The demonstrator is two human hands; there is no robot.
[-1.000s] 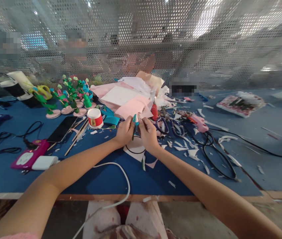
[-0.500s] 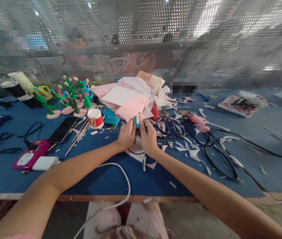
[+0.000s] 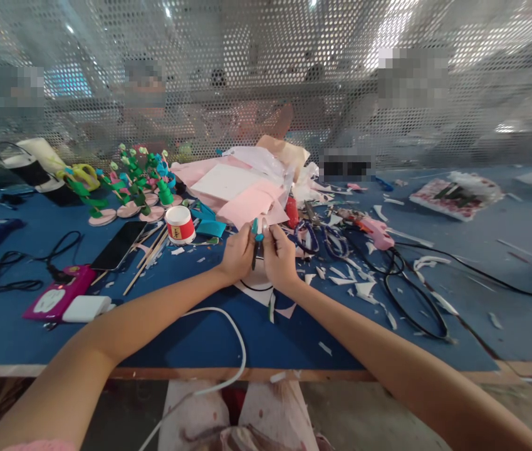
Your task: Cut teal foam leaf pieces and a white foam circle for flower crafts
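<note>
My left hand (image 3: 238, 254) and my right hand (image 3: 281, 255) meet over the table, fingers pinched together. Between their fingertips is a small teal-and-white piece (image 3: 259, 237), too small to name its kind. A dark narrow strip (image 3: 254, 258) hangs under it beside the left fingers. Below the hands lies a white paper piece (image 3: 257, 285) with a black curved line. Just beyond the fingertips are pink sheets (image 3: 251, 203). A red-and-white tub (image 3: 180, 225) stands left of my left hand, and blue-handled scissors (image 3: 307, 238) lie right of my right hand.
Paper-craft plants (image 3: 141, 181) on pink discs stand at back left. A phone (image 3: 123, 245), thin sticks (image 3: 146, 266) and a magenta power strip (image 3: 59, 294) lie left. A pink glue gun (image 3: 376, 233) with looping black cord and paper scraps (image 3: 366, 289) are right. A mesh screen (image 3: 266, 81) rises behind.
Both hands keep nearly the same place. The dark strip under the small piece shows more now, and the teal end has shifted slightly between the fingers.
</note>
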